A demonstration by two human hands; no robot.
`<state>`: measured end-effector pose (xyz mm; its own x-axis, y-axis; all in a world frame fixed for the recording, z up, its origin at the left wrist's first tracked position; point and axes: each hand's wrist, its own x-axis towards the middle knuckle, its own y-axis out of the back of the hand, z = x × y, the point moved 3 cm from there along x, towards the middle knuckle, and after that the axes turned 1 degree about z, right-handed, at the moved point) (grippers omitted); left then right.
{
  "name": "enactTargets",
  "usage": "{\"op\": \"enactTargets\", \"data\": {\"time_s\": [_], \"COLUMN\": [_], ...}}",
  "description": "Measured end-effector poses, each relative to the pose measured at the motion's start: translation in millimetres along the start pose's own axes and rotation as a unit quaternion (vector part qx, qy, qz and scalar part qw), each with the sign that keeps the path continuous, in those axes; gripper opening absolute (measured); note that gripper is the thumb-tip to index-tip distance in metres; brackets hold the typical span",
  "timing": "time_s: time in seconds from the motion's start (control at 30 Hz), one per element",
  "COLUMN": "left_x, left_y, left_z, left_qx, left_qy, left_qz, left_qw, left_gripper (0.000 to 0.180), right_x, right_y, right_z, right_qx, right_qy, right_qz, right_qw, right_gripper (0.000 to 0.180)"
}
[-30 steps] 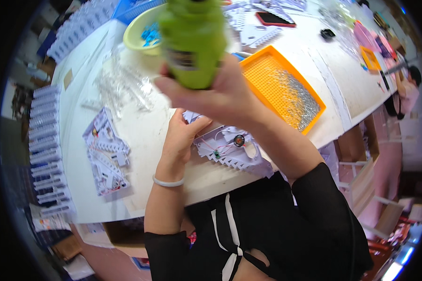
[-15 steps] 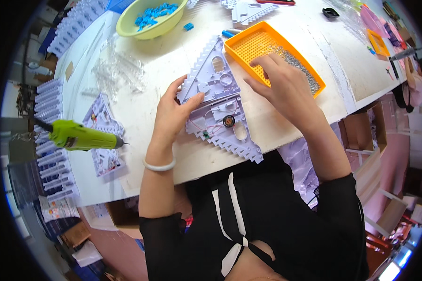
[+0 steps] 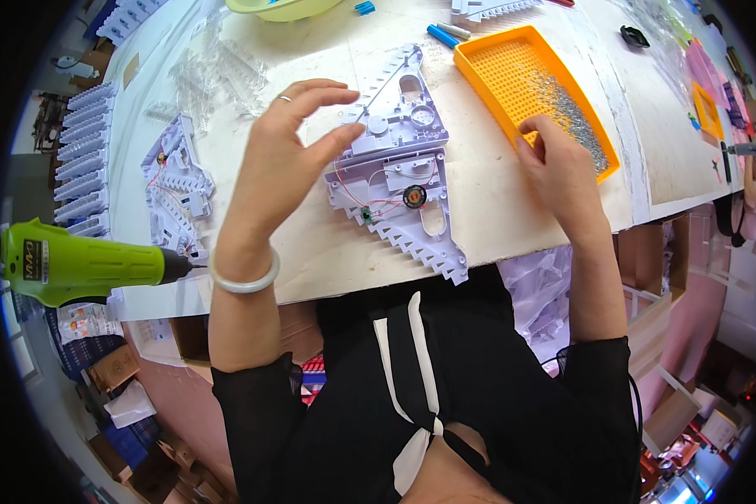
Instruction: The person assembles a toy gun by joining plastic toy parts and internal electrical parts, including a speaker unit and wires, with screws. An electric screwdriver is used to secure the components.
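Note:
My left hand (image 3: 281, 160) is raised just left of a pale lavender plastic housing, thumb and fingers apart, holding nothing. The housing lies open on the table as two stepped-edge halves. Its far half (image 3: 395, 130) has round and oval openings; the near half (image 3: 399, 214) carries a small black round speaker (image 3: 414, 196), thin red wires and a green circuit board (image 3: 366, 215). Beside the left long edge of a yellow perforated tray (image 3: 489, 74), my right hand (image 3: 560, 172) has its fingers curled and pinched. Whatever they hold is hidden. Small silver screws (image 3: 567, 109) cover the tray's right side.
A green electric screwdriver (image 3: 92, 262) hangs at the left, its tip near my left wrist. Another wired housing (image 3: 176, 181) lies behind it. Stacked pale parts (image 3: 84, 160) line the left edge. Clear plastic pieces (image 3: 214, 71), a yellow-green bowl (image 3: 286, 8) and a blue marker (image 3: 442, 36) are farther back.
My left hand has let go of the housing and lifted to the left. My right hand, over the tray before, has drawn to its near edge with fingers closed. The view has shifted.

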<state>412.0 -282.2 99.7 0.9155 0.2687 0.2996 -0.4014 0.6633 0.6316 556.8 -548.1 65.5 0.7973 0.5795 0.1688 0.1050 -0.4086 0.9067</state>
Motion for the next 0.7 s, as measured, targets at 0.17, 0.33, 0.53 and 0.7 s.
{"op": "enactTargets", "data": {"time_s": [0.17, 0.33, 0.53, 0.7], "left_x": [3, 21, 22, 13], "left_y": [12, 4, 7, -12], "left_z": [-3, 3, -5, -3], "left_qx": [-0.031, -0.121, -0.175, -0.166], "left_qy": [0.046, 0.083, 0.089, 0.077], "left_qz": [0.023, 0.005, 0.014, -0.087], "left_qw": [0.998, 0.989, 0.981, 0.979], "left_gripper": [0.027, 0.028, 0.028, 0.030], "right_x": [-9, -24, -19, -13], "right_y": [10, -15, -28, -25], "right_z": [-26, -89, -83, -74], "right_qx": [0.011, 0.105, 0.147, 0.249], "right_qy": [0.139, 0.310, 0.304, 0.209], "right_qz": [0.075, -0.061, -0.076, -0.107], "right_qw": [0.987, 0.943, 0.938, 0.940], "right_gripper": [0.022, 0.036, 0.024, 0.022]}}
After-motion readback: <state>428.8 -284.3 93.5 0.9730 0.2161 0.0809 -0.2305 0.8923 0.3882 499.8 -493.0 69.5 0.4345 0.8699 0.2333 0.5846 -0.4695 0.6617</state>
